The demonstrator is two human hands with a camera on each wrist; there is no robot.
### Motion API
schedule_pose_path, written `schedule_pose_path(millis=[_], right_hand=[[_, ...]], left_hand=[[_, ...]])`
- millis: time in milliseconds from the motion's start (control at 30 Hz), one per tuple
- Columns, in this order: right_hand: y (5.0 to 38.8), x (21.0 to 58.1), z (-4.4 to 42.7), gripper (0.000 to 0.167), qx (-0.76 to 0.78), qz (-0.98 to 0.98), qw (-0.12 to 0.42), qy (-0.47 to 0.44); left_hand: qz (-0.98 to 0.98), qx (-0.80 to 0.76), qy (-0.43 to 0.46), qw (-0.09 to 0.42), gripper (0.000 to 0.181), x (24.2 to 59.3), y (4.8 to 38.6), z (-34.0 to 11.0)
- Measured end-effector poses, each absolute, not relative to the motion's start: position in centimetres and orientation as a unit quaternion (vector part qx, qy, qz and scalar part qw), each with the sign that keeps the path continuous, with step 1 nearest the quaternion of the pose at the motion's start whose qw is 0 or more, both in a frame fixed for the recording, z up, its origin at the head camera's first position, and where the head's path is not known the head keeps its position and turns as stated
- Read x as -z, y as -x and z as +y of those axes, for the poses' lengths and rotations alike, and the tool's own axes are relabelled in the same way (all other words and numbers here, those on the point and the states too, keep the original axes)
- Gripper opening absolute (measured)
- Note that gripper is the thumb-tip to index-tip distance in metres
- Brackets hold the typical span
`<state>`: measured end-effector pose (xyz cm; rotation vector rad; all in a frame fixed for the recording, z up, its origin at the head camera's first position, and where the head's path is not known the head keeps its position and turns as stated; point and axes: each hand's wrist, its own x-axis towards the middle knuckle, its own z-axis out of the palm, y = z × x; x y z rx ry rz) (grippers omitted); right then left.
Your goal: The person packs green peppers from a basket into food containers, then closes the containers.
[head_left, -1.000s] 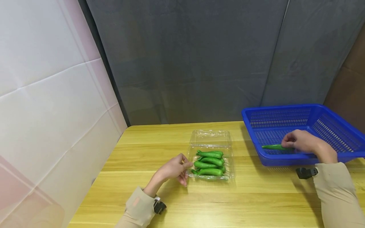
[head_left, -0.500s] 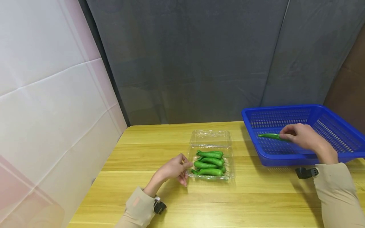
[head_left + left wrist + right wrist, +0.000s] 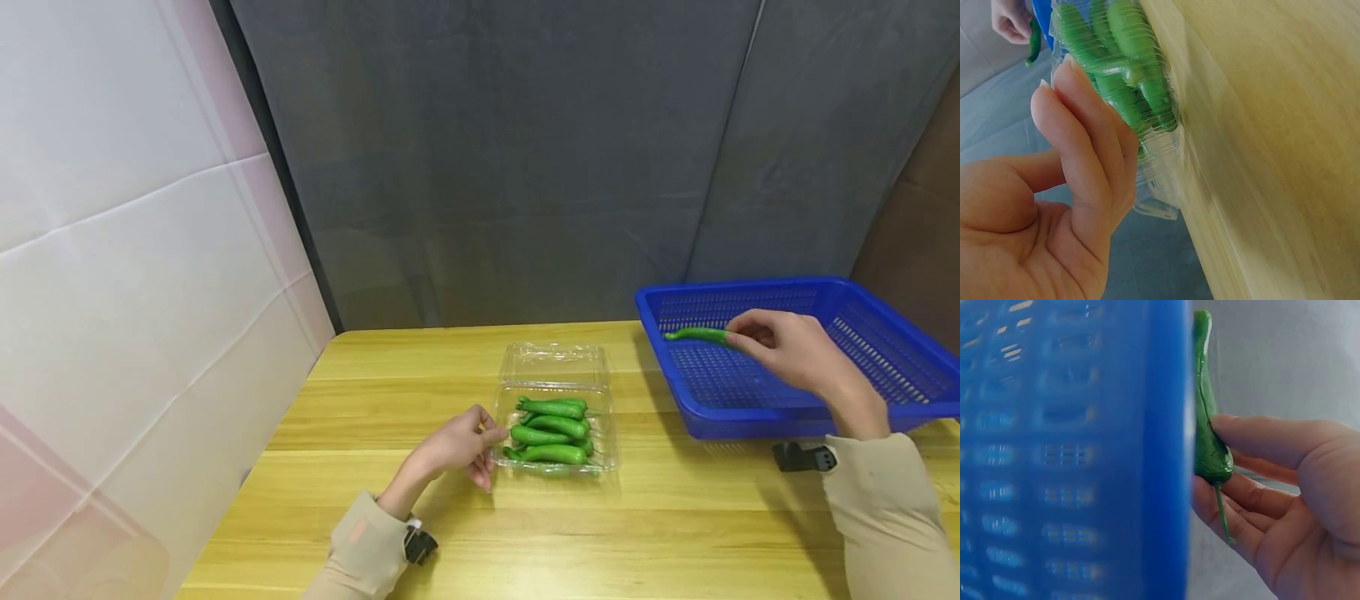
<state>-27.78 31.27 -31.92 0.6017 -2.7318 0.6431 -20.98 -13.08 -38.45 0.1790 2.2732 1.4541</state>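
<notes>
My right hand (image 3: 787, 346) pinches a green chili pepper (image 3: 697, 335) by its stem end, over the blue basket (image 3: 678, 392). In the right wrist view the pepper (image 3: 1207, 406) hangs upright between thumb and fingers, its thin stem showing, partly hidden by the basket's rim (image 3: 1169, 450). An open clear plastic clamshell box (image 3: 611, 433) stands on the table, its lid (image 3: 553, 364) folded back. Several green chili peppers (image 3: 553, 429) lie in it side by side. My left hand (image 3: 459, 442) holds the box's left edge, thumb at the rim; the thumb tip is hidden in the left wrist view.
The wooden table (image 3: 360, 400) carries the box in its middle and the basket at its right. A dark grey curtain (image 3: 487, 167) rises behind the table, and a pale panel (image 3: 135, 250) stands on the left.
My right hand has lifted the chili pepper from low in the basket, up and slightly left, to rim height. The left hand and the box have stayed put.
</notes>
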Motion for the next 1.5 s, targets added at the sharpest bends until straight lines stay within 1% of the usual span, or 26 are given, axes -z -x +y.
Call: schedule_pose_path(millis=[333,500,767,933,1133,1300,1500], right_hand=[[27.1,31.5,28.6,0.014,-0.232,-0.928,0.156,-0.246],[26.7,31.5,27.6,0.012,-0.234,-0.921,0.173,-0.258],[26.5,32.0,25.4,0.012,-0.23,-0.9,0.205,-0.308],[26.3,32.3,24.3,0.015,-0.237,-0.891,0.206,-0.328],[26.0,32.8,23.0,0.019,-0.251,-0.879,0.221,-0.34],[25.7,33.1,21.8,0.018,-0.268,-0.87,0.228,-0.347],[25.5,33.7,20.6,0.015,-0.28,-0.867,0.21,-0.355]], left_hand=[[0.821,-0.525,-0.065,0.214,0.022,38.5,20.8,-13.0],[0.821,-0.526,-0.067,0.214,0.021,38.6,20.9,-12.9],[0.823,-0.523,-0.066,0.213,0.022,38.5,20.8,-12.7],[0.821,-0.525,-0.065,0.214,0.022,38.3,20.9,-12.7],[0.821,-0.524,-0.062,0.216,0.022,38.4,21.0,-12.6],[0.821,-0.525,-0.061,0.216,0.021,38.5,21.1,-12.6],[0.82,-0.527,-0.057,0.216,0.02,38.5,21.1,-12.5]])
